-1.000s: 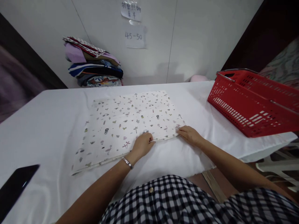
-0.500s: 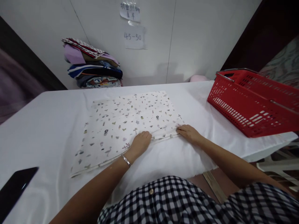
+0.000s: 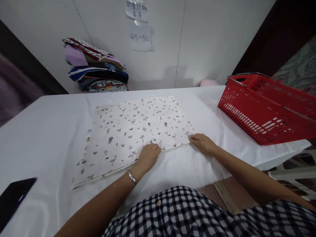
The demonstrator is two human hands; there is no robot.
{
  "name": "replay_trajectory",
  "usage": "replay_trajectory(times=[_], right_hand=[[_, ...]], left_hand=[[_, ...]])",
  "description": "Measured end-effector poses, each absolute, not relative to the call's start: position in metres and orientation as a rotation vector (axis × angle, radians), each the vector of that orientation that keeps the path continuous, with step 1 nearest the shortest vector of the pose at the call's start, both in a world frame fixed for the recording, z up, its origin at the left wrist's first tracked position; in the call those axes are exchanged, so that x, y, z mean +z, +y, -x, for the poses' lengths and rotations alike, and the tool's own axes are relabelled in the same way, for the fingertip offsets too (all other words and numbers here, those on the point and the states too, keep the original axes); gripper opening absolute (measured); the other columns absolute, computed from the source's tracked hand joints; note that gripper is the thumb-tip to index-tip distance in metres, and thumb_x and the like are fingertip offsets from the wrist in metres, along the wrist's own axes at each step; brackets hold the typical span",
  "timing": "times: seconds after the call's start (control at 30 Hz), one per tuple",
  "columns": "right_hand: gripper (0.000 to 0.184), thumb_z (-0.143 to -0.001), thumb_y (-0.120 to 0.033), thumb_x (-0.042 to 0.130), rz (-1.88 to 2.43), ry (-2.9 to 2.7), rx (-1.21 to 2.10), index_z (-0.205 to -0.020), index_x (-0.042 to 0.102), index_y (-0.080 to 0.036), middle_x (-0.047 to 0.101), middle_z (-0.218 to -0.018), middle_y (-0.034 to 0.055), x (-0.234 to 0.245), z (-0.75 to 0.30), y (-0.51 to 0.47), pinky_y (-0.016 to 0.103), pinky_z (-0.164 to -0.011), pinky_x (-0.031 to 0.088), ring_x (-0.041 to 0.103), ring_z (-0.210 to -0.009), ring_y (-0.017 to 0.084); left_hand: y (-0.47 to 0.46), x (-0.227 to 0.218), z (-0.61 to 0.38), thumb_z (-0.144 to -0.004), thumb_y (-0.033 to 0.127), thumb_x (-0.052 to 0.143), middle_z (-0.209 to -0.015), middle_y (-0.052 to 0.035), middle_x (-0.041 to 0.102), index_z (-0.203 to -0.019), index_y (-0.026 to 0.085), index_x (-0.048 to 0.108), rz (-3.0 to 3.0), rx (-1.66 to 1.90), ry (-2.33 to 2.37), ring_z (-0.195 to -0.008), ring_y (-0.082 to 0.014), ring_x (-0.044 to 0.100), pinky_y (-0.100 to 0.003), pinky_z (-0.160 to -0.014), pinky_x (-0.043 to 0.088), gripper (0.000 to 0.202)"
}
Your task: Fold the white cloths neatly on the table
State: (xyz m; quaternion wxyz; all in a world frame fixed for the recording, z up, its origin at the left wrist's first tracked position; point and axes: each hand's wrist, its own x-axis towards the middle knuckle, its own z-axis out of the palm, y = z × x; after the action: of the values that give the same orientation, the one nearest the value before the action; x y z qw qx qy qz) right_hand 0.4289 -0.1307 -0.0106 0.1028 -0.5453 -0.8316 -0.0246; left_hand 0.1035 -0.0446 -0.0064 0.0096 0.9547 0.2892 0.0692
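A folded white tablecloth (image 3: 138,126) printed with small palms, birds and leaves lies flat on the table in layers. My left hand (image 3: 149,156) holds its near edge, right of the middle, with fingers curled on top and the thumb hidden. At the near right corner, my right hand (image 3: 202,143) pinches the same edge between fingers and thumb. Between the two hands the edge runs straight and smooth. The near left corner lies free on the table.
A white cover (image 3: 212,115) drapes the table. At the right stands a red plastic basket (image 3: 265,113). Folded fabrics (image 3: 96,67) are stacked by the back wall. A dark flat object (image 3: 16,200) rests at the near left. Handwritten papers (image 3: 142,38) hang on the wall.
The rumpled near edge between my hands has been pulled out flat. Both hands have shifted slightly towards me, the right one also a little to the right.
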Motion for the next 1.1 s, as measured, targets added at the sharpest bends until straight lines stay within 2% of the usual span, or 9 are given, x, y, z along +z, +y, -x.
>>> replay_trajectory(times=[0.13,0.23,0.43,0.57,0.73,0.93,1.1], right_hand=[[0.032,-0.09,-0.019,0.04,1.605,-2.456,-0.048,-0.116,0.059,-0.023,0.062,-0.111,0.0093,-0.008,-0.427,-0.133,0.04,-0.084,0.044,0.056,-0.098,0.023],[0.033,-0.089,-0.017,0.04,1.597,-2.469,-0.058,-0.116,0.059,-0.02,0.061,-0.111,0.0107,-0.004,-0.426,-0.135,0.04,-0.083,0.045,0.055,-0.099,0.024],[0.034,-0.091,-0.019,0.037,1.634,-2.457,-0.119,-0.118,0.057,-0.02,0.061,-0.11,0.0106,-0.007,-0.43,-0.135,0.038,-0.082,0.046,0.054,-0.097,0.023],[0.035,-0.091,-0.018,0.036,1.637,-2.441,-0.143,-0.119,0.056,-0.019,0.06,-0.11,0.0114,-0.012,-0.429,-0.133,0.039,-0.082,0.045,0.055,-0.094,0.023],[0.034,-0.088,-0.014,0.039,1.641,-2.402,-0.247,-0.113,0.06,-0.02,0.064,-0.104,0.0091,-0.008,-0.426,-0.128,0.036,-0.081,0.045,0.056,-0.091,0.022],[0.039,-0.079,-0.004,0.038,1.579,-2.297,-0.407,-0.106,0.064,-0.015,0.066,-0.101,0.0112,0.012,-0.431,-0.124,0.036,-0.079,0.046,0.058,-0.091,0.022],[0.038,-0.078,-0.004,0.036,1.483,-2.369,-0.332,-0.101,0.064,-0.016,0.067,-0.095,0.0101,0.006,-0.427,-0.129,0.035,-0.073,0.047,0.059,-0.084,0.02]], left_hand=[[-0.041,-0.005,-0.101,-0.086,0.009,0.044,-0.097,-0.0084,0.059,-0.094,0.016,0.059,-3.034,0.221,0.895,-0.09,-0.022,0.051,-0.036,-0.077,0.04,0.018],[-0.041,-0.003,-0.1,-0.086,0.009,0.044,-0.097,-0.0081,0.059,-0.093,0.016,0.06,-3.036,0.212,0.896,-0.09,-0.0218,0.051,-0.035,-0.077,0.04,0.019],[-0.05,-0.002,-0.094,-0.088,0.017,0.045,-0.1,-0.008,0.058,-0.095,0.015,0.059,-3.009,0.234,0.926,-0.093,-0.0223,0.051,-0.036,-0.079,0.041,0.016],[-0.057,-0.002,-0.092,-0.085,0.005,0.04,-0.103,-0.0077,0.057,-0.102,0.015,0.056,-3.022,0.188,0.965,-0.093,-0.0212,0.05,-0.035,-0.08,0.041,0.025],[-0.057,0.0,-0.099,-0.078,-0.004,0.039,-0.095,-0.0068,0.056,-0.093,0.015,0.055,-3.015,0.162,1.027,-0.088,-0.0212,0.05,-0.035,-0.075,0.041,0.029],[-0.052,0.018,-0.094,-0.075,-0.006,0.037,-0.094,-0.0061,0.055,-0.09,0.016,0.054,-2.987,0.338,1.14,-0.088,-0.0205,0.048,-0.033,-0.072,0.041,0.032],[-0.06,-0.001,-0.083,-0.077,-0.004,0.04,-0.093,-0.0048,0.057,-0.091,0.017,0.055,-2.974,0.215,1.138,-0.087,-0.0207,0.049,-0.035,-0.075,0.042,0.03]])
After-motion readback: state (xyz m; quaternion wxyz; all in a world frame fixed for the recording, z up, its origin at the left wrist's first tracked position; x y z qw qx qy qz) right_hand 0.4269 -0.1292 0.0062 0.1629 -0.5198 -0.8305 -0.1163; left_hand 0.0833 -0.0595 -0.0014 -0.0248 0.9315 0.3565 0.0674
